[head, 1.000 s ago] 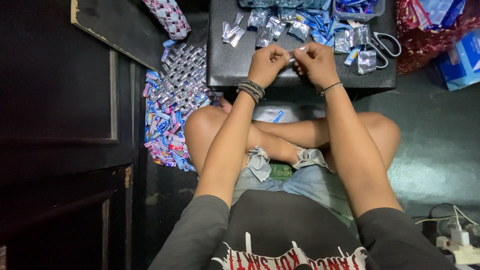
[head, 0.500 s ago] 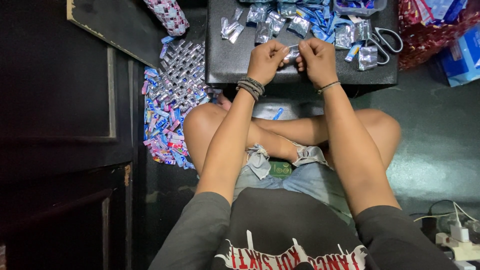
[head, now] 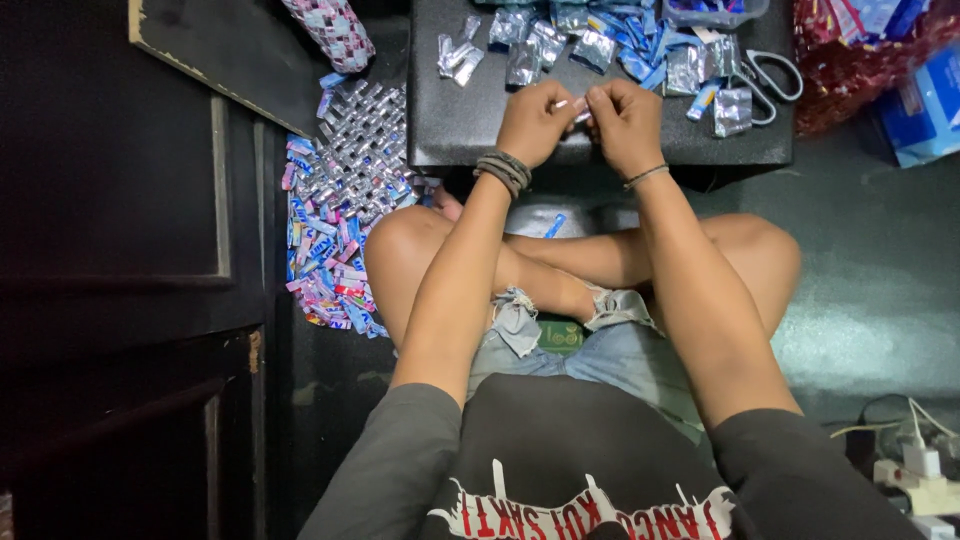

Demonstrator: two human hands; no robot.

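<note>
I sit cross-legged on the floor with both arms stretched forward over a low black board (head: 460,130). My left hand (head: 535,122) and my right hand (head: 625,125) meet at the board's near edge, fingers pinched together on a small folded foil wrapper strip (head: 578,104) held between them. Several silver and blue foil wrappers (head: 600,45) lie scattered along the board's far side. A pair of scissors (head: 765,75) rests on the board to the right of my hands.
A woven mat of folded wrappers (head: 340,200) lies on the floor at left, beside dark wooden furniture (head: 120,250). A woven wrapper piece (head: 330,30) sits at top left. Red bag (head: 850,60) and blue box (head: 925,110) at right; power strip (head: 920,480) at lower right.
Both hands stay pinched together on the small wrapper piece, with only slight finger movement. The view has shifted a little.
</note>
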